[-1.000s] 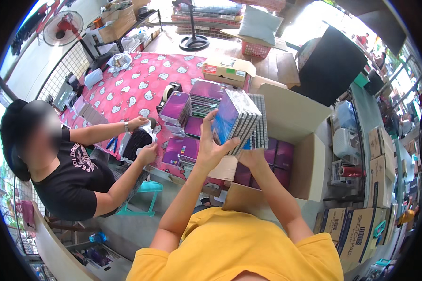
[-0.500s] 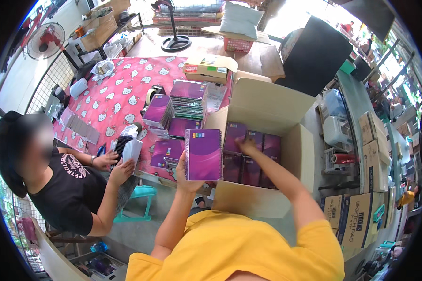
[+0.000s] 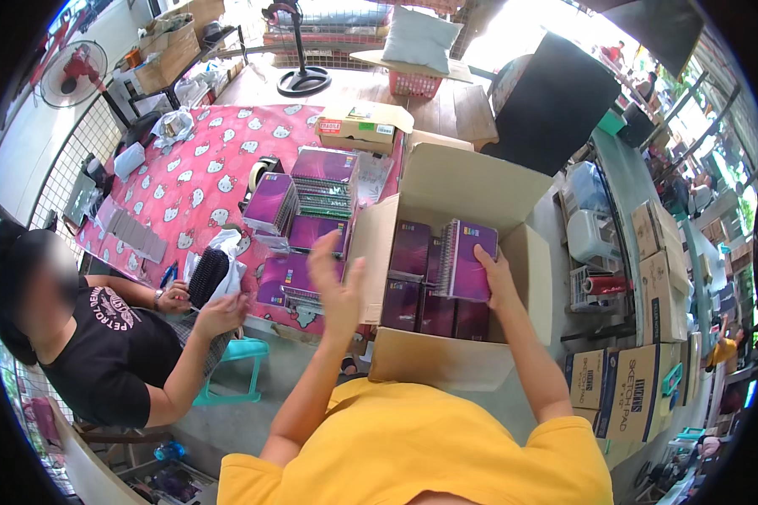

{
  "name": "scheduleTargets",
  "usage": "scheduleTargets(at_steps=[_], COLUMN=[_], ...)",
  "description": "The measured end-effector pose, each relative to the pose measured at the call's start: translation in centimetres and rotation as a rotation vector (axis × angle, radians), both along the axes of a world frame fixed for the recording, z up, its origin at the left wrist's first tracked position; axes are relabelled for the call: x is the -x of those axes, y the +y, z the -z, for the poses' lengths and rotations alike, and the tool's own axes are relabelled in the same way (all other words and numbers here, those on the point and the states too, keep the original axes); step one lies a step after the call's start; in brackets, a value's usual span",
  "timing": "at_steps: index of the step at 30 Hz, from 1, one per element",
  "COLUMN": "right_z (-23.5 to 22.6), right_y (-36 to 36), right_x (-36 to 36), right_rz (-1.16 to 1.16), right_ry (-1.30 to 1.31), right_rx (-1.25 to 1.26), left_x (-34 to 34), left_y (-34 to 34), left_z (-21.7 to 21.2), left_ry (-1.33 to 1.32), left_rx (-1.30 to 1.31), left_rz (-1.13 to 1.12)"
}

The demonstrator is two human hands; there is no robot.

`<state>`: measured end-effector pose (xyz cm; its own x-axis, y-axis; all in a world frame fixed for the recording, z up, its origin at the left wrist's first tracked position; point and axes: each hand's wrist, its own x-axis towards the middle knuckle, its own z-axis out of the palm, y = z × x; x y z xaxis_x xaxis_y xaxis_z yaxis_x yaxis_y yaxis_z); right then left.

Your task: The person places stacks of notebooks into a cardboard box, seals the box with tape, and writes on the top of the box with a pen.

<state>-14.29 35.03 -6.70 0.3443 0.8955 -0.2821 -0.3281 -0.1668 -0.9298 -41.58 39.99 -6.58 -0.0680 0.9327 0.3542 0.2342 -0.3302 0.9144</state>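
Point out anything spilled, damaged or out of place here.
Nothing visibly spilled or damaged. One mild oddity: the pillow perched on a board atop the red basket, beyond the pink table, a strange spot for bedding. The notebooks askew over the open box are simply in the right hand.

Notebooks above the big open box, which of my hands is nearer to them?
Right: your right hand holds the notebooks at their right edge. Your left hand is apart, to their left, near the box's left flap.
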Motion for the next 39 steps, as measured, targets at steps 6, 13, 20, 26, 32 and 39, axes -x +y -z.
scheduleTargets(at_steps=[6,13,20,26,32,39], right_z=[14.2,13.5,-1.6,-8.9,-3.9,-0.7], right_y=[3.7,4.5,9.7,24.5,38.9,33.3], right_x=[-6.3,-3.0,2.9,12.4,14.9,12.9], right_rz=[-0.275,-0.570,-0.736,-0.571,-0.932,-0.814], right_ry=[-0.984,-1.258,-1.059,-0.718,-0.997,-0.744], right_rx=[0.345,0.412,0.202,-0.462,0.039,0.140], left_x=[2.5,7.1,5.4,2.2,-1.3,-2.6], left_y=[0.7,0.4,4.1,13.5,21.8,20.6], left_z=[8.8,13.5,7.2,6.7,11.8,8.3], left_ry=[-0.429,-0.546,-0.126,-0.780,-1.006,-0.770], left_rx=[0.342,0.500,0.213,0.724,0.913,0.398], left_rz=[-0.434,-0.565,-0.431,-0.020,-0.288,-0.220])
